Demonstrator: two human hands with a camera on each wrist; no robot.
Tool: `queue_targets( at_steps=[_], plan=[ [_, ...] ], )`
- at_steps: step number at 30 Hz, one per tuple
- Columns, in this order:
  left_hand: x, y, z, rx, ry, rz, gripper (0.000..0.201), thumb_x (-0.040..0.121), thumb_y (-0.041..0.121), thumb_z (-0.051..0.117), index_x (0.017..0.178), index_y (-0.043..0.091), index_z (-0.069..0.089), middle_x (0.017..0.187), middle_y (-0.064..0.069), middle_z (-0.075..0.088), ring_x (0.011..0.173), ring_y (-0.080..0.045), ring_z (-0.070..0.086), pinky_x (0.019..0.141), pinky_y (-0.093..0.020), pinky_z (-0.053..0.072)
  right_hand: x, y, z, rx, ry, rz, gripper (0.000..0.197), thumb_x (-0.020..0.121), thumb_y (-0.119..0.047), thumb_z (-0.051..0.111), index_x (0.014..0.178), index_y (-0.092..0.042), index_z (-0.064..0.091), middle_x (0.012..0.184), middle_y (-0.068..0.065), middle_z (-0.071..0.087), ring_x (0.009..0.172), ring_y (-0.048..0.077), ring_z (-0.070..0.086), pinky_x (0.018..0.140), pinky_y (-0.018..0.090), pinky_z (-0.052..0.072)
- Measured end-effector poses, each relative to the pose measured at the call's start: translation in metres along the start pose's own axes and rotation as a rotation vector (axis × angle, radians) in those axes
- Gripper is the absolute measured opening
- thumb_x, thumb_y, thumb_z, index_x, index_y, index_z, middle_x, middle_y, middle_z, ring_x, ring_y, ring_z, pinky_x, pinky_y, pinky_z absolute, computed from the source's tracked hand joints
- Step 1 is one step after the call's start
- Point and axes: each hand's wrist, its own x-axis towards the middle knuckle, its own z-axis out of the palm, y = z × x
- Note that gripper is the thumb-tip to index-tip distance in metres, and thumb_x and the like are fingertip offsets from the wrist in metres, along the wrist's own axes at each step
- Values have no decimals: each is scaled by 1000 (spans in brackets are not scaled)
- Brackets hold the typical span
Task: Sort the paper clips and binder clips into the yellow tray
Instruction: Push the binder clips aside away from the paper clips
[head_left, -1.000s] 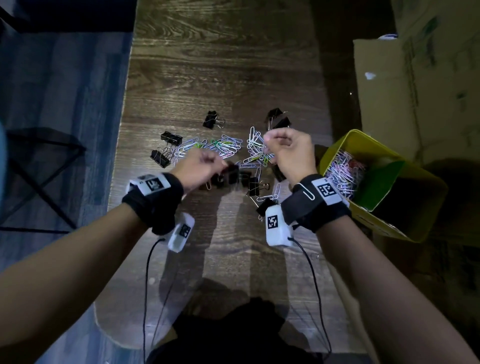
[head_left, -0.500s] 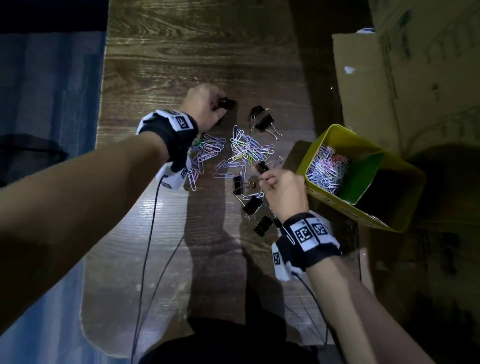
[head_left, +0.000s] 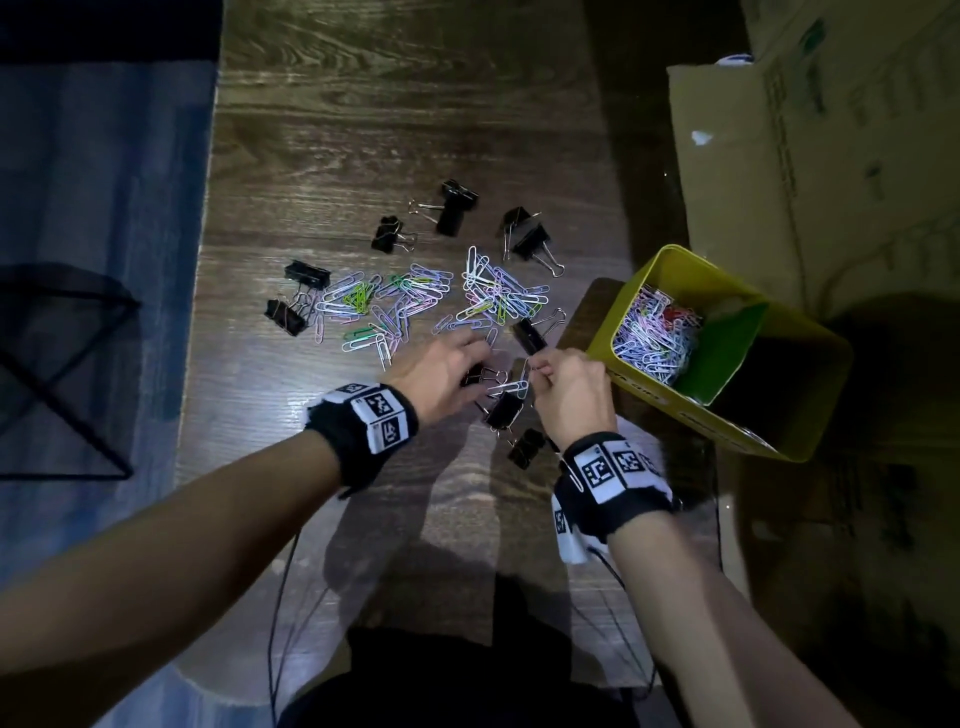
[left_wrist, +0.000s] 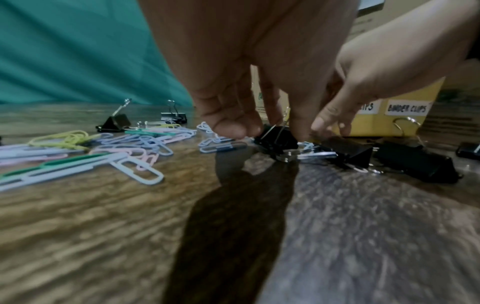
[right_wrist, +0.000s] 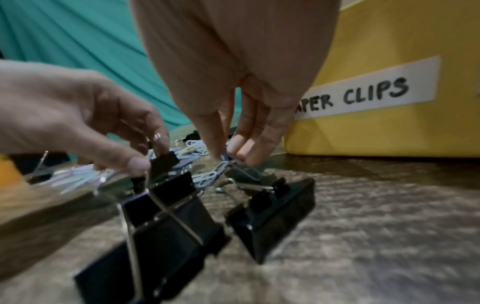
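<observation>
Left hand (head_left: 441, 366) pinches a binder clip (left_wrist: 276, 137), right hand (head_left: 569, 387) pinches paper clips (right_wrist: 228, 162) beside it. Yellow tray (head_left: 810, 353) right of both: paper clips in, binder side looks empty, loads left.

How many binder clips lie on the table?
11 binder clips: five at the far side, two left of the paper clips, four around the left hand and right hand. Fingers may hide more.
</observation>
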Motion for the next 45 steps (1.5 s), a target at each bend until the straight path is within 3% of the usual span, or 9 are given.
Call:
queue_targets(
  at_steps=[3, 9, 19, 24, 27, 29, 33, 39, 45],
  plan=[
    [-3, -11, -12, -52, 13, -3, 30, 80, 38, 67, 101, 18, 59, 101, -2, 57, 93, -21, 55, 79, -35, 48, -5, 6, 2, -68, -43, -76, 26, 86, -6, 59, 109, -13, 67, 110, 14, 61, 95, 34, 62, 86, 41, 51],
    [30, -36, -62, -130, 222, -146, 30, 76, 40, 71, 91, 15, 63, 80, 1, 56, 69, -18, 53, 64, -27, 42, -21, -1, 4, -295, -226, -321, 51, 78, -45, 69, 123, -21, 61, 120, 3, 52, 117, 24, 43, 96, 40, 33],
    [120, -62, -78, -108, 252, -388, 37, 75, 28, 74, 106, 10, 61, 109, -10, 64, 99, -25, 60, 86, -28, 44, -24, -3, 7, -30, -127, -193, 32, 78, -22, 67, 109, -14, 67, 113, 11, 55, 109, 30, 51, 94, 37, 46],
    [106, -54, -61, -95, 395, -171, 22, 81, 20, 63, 101, 10, 61, 106, -15, 55, 85, -25, 58, 81, -28, 47, 1, -10, -2, -83, 96, -182, 20, 85, -13, 61, 104, -19, 66, 106, 10, 48, 100, 28, 47, 85, 36, 46],
    [87, -40, -41, 109, 245, 187, 21, 85, 23, 53, 99, 13, 65, 98, -13, 58, 90, -31, 55, 78, -44, 49, 12, -17, 1, -257, 60, -209, 35, 87, -5, 48, 108, -29, 64, 113, 11, 43, 99, 30, 41, 81, 37, 44],
    [80, -33, -27, 267, 46, 276, 33, 89, 30, 51, 121, 24, 57, 123, -10, 54, 110, -30, 49, 86, -48, 44, 14, -14, 1, -324, -35, -208, 40, 90, -8, 42, 116, -30, 62, 120, 13, 39, 104, 33, 38, 81, 37, 42],
    [73, -31, -13, 425, -144, 202, 49, 95, 42, 38, 142, 39, 26, 153, 3, 20, 138, -30, 18, 107, -53, 21, 8, -7, 2, -389, 27, -181, 36, 88, -7, 48, 117, -20, 63, 113, 15, 42, 103, 35, 42, 72, 42, 50],
    [46, -48, -6, 398, -61, 225, 39, 93, 41, 44, 131, 33, 42, 140, 1, 41, 127, -31, 33, 99, -48, 35, 1, -10, 9, -443, 29, -51, 24, 86, -10, 49, 104, -3, 63, 113, 18, 49, 102, 38, 50, 59, 38, 46],
    [63, -25, -1, 374, -129, 131, 56, 94, 49, 32, 145, 35, 16, 155, 6, 14, 141, -27, 10, 110, -56, 16, 9, -13, 5, -431, -50, 18, 29, 90, -13, 44, 115, -2, 52, 124, 17, 39, 112, 35, 45, 72, 39, 48]
  ],
)
